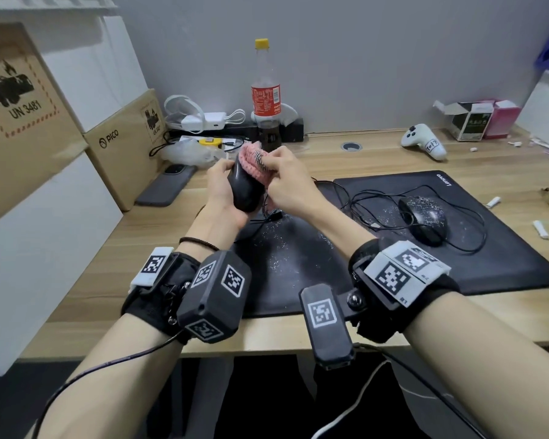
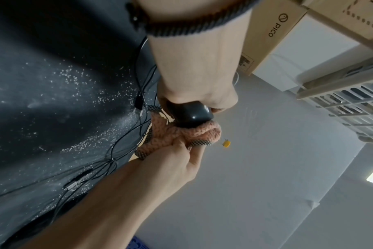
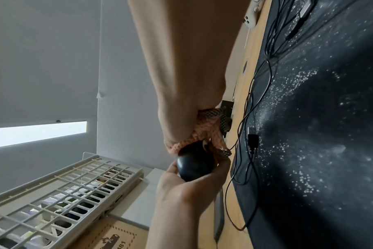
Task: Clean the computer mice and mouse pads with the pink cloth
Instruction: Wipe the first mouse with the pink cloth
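My left hand [image 1: 222,191] grips a glossy black mouse [image 1: 243,191] lifted above the desk, also seen as the black mouse [image 2: 189,116] and black mouse [image 3: 194,168]. My right hand [image 1: 286,182] holds the bunched pink cloth [image 1: 254,164] with a checked trim against the mouse's far end; pink cloth [image 2: 181,134], pink cloth [image 3: 204,133]. A second black mouse [image 1: 423,217], speckled with white crumbs, lies on the right mouse pad [image 1: 504,248]. The near mouse pad [image 1: 286,264] under my hands is dusted with white specks.
Tangled mouse cables [image 1: 377,201] cross both pads. A cola bottle [image 1: 266,96], chargers [image 1: 203,120] and a phone [image 1: 168,188] sit at the back left beside cardboard boxes [image 1: 121,147]. A white controller [image 1: 423,141] and small boxes [image 1: 476,118] lie back right.
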Demonstrator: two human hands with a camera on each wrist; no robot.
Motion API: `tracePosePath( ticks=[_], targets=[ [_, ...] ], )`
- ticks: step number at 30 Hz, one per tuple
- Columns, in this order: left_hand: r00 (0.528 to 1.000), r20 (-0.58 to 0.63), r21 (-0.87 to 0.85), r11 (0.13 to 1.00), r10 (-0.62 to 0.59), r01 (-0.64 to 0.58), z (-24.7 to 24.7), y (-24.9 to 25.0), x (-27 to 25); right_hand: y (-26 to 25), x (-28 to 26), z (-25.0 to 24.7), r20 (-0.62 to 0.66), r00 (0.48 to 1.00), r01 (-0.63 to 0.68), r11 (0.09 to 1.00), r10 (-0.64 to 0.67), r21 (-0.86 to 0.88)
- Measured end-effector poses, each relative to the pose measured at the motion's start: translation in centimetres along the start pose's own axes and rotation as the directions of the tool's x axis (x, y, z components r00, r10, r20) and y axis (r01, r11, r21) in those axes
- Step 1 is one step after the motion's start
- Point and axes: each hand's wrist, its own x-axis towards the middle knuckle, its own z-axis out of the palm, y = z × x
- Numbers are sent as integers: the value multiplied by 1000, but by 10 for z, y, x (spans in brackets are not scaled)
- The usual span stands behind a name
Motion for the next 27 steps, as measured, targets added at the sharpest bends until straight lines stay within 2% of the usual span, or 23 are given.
tracePosePath(
  ticks=[3, 5, 6, 9, 11, 13, 15, 20, 22, 25, 27],
  targets=[
    [999, -44, -25, 1000, -2, 1, -5, -1, 3, -5, -8, -3, 76, 995, 64, 997, -67, 38],
    [999, -43, -29, 1000, -1, 0, -9, 0, 5, -7, -8, -9, 170, 985, 8, 991, -31, 133],
    [999, -46, -29, 1000, 4, -5, -11, 2, 6, -7, -7, -12, 179, 984, -54, 975, 15, 216],
    [999, -37, -21, 1000, 19, -20, -14, 4, 4, -2, 5, -18, 50, 985, -172, 907, 165, 385],
    [999, 47, -19, 1000, 9, -8, -12, 4, -1, 1, 16, -14, -16, 989, -136, 947, 147, 291],
    [993, 115, -1, 1000, -1, 1, -9, 2, -4, 1, 21, -5, 30, 996, -82, 986, 79, 143],
    [994, 114, -26, 1000, -2, 5, -7, 1, -4, -1, 20, 1, 95, 994, -57, 994, 48, 96],
    [989, 148, -159, 987, -15, 39, -6, 1, -7, 2, 5, -1, 167, 985, -69, 976, 35, 206],
    [992, 122, -156, 987, -23, 42, -5, 0, -8, 6, 0, -3, 168, 986, -56, 973, 18, 224],
    [994, 104, -141, 990, -17, 32, -5, 1, -7, 11, -4, -8, 236, 972, -53, 967, -8, 248],
    [996, 87, -137, 991, 9, 3, -4, 4, -5, 13, -5, -12, 227, 974, -66, 935, -16, 348]
  ],
)
